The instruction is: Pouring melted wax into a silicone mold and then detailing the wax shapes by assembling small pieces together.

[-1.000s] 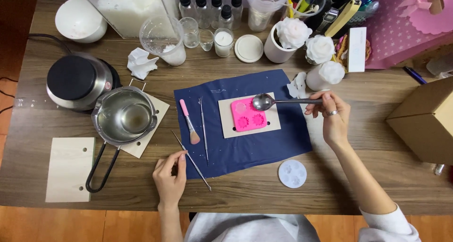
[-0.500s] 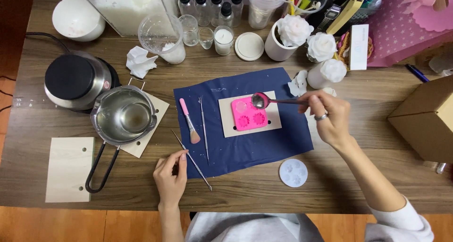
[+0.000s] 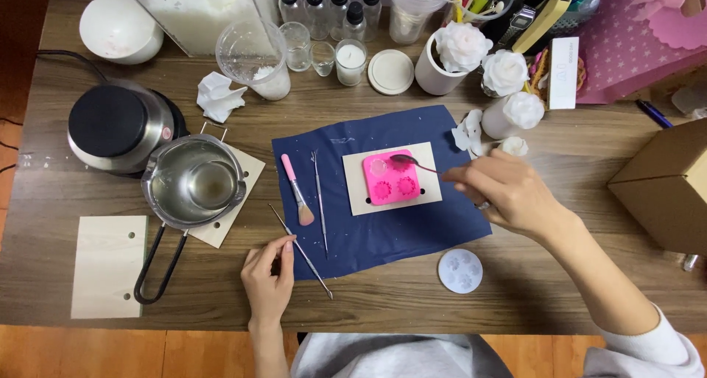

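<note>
A: Hands first, nearest one. The left hand (image 3: 269,278) lies loosely curled on the counter (image 3: 537,297), just short of the blue mat's (image 3: 375,231) near left corner, its forefinger tip touching a thin metal pick (image 3: 300,251) that slants across that corner. It grips nothing.

B: And the other?

A: The right forearm comes in from the near right, wrist bent toward the mat. The right hand (image 3: 508,194) hangs over the mat's right edge, fingers pinched on the handle of a spoon (image 3: 412,163). The bowl sits over the far right cavity of the pink mold (image 3: 391,177).

B: Where is the mold?

A: Mid-mat, on a pale card (image 3: 353,197). Left of it on the mat lie a pink brush (image 3: 296,189) and a second pick (image 3: 319,201).

B: Room around the mat?

A: Bare wood on the near side, save a round white disc (image 3: 460,270) off the near right corner. A steel pot (image 3: 194,182) crowds the left edge; a cardboard box (image 3: 663,183) stands well right. Jars and white wax flowers (image 3: 508,72) line the far side.
</note>
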